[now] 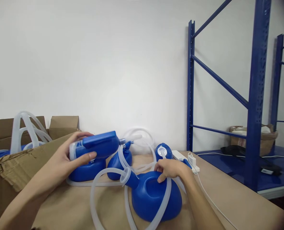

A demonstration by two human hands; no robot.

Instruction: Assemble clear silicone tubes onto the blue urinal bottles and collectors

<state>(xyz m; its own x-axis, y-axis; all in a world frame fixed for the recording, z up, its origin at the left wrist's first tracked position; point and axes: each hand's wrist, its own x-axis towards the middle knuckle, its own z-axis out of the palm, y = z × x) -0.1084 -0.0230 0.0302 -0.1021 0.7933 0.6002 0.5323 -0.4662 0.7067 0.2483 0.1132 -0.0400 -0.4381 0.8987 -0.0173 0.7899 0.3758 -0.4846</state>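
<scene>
My left hand [78,150] is closed around the white-collared end of a blue urinal bottle [102,145], held sideways above the table at left. Thumb and fingers grip opposite sides of it. My right hand [169,169] is curled on the handle of a second blue urinal bottle [156,201], which rests on the table in front. A translucent hose [93,195] loops from this bottle's neck, and hose also passes under my right wrist. Behind stand further blue bottles [115,163], one [88,171] partly hidden under the held one, and another [163,150] with its white cap facing me.
A cardboard box [32,167] at left holds more blue bottles and pale hoses [28,127]. White power strips [192,163] with a cable lie at the table's right. Beyond stands a blue metal rack [254,105] with a bag-lined box [240,142].
</scene>
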